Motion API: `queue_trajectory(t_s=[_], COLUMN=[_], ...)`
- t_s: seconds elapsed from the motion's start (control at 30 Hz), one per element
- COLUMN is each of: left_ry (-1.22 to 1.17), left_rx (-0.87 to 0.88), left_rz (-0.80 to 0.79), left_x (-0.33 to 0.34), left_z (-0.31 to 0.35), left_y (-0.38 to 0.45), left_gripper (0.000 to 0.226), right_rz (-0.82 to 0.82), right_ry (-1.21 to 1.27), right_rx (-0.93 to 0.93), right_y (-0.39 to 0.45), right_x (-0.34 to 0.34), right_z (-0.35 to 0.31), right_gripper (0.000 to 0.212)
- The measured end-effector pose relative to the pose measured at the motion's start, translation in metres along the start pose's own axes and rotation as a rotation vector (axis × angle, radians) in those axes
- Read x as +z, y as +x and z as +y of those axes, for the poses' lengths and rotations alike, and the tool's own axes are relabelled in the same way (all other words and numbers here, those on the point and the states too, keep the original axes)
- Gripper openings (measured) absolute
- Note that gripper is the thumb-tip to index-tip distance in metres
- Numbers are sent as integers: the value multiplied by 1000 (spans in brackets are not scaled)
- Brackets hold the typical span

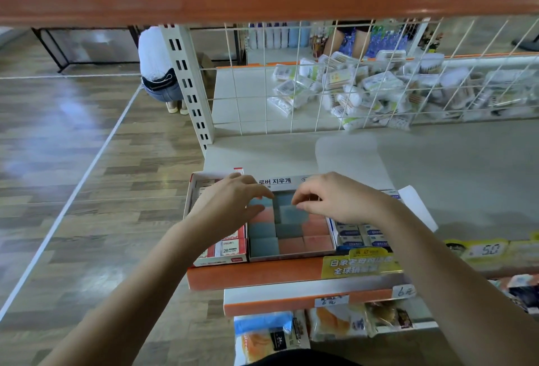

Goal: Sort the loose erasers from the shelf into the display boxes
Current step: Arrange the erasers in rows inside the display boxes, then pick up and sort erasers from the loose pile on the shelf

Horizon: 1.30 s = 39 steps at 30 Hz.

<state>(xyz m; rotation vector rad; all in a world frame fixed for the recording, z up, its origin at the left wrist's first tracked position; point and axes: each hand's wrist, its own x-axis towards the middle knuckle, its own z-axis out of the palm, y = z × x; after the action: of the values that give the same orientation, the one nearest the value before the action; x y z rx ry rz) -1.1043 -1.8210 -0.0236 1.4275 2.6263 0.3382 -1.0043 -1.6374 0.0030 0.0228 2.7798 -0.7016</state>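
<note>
Three display boxes stand side by side at the shelf's front edge. The middle box (291,256) holds rows of blue and pink erasers (318,241). My right hand (335,199) pinches a blue eraser (291,214) that sits tilted above the back rows. My left hand (230,202) reaches in from the left, its fingers and thumb round another blue eraser (261,201) near the box's back left corner. The left box (221,260) holds white 2B erasers in red-trimmed sleeves, partly hidden under my left wrist. The right box (361,238) holds blue-and-white erasers.
The grey shelf top (452,167) stretches behind and to the right of the boxes. A wire grid (320,88) backs it, with packets of cotton swabs beyond. Yellow price tags (484,250) line the shelf edge. Someone crouches on the wooden floor at the far left.
</note>
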Motion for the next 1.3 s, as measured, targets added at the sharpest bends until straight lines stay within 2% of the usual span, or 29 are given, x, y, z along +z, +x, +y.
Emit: queue_trajectory(t_s=[0.17,0.4,0.77,1.1,1.2,1.3], left_ry=[-45,-35,-25,54,67,148], left_rx=[21,33,79,163,188,181], left_rz=[-30,-99,-111,-150,-63,25], left_x=[1,7,10,10,5,-3], left_z=[13,21,19,17,26,48], left_y=[-31,-42,-33,-18,-2,27], left_gripper=[24,25,16,8,14,23], right_rz=[-132,-148,-87,0,27,196], right_ry=[-70,-95,-111,-300,-301,-349], right_rx=[2,13,85,183,154,137], right_y=[-6,-6,-4,1,-2,-18], right_x=[8,19,26,39,27,-1], right_z=[-7,-14,-24,-31,-30,-11], right_gripper=[20,17,14,16,16,21])
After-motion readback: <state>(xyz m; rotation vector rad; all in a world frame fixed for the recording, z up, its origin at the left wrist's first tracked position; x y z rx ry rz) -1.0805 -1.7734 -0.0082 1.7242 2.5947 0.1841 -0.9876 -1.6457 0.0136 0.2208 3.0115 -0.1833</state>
